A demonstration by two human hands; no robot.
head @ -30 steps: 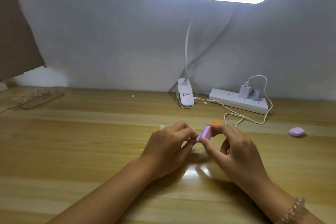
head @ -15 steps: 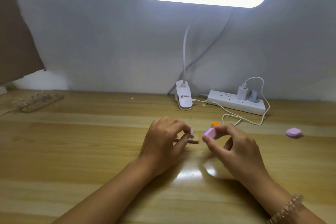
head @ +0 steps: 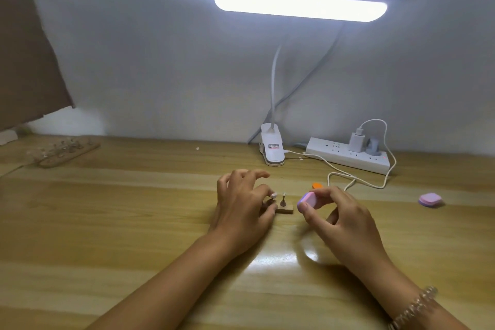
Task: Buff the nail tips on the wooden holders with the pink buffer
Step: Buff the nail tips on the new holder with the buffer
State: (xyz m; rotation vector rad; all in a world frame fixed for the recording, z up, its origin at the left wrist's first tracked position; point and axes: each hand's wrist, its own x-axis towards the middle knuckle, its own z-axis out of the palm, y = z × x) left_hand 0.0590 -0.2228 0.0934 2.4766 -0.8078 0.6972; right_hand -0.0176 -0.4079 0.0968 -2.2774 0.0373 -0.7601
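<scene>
Hands (head: 241, 203) are two here, both held low over the wooden table (head: 107, 222). The pink buffer (head: 308, 199) is pinched between thumb and fingers of the right hand (head: 342, 222), lifted a little above the table. One small wooden holder (head: 284, 210) is lying on the table just beside the buffer, apart from it; one upright peg with a nail tip (head: 283, 197) is seen on it. The holder is touched by the left hand; whether its fingers are closed on it cannot be told. A second holder (head: 67, 151) with several tips is placed far at the left. One spare pink buffer (head: 430, 199) is resting at the right, and one lamp (head: 300, 4) is lit.
</scene>
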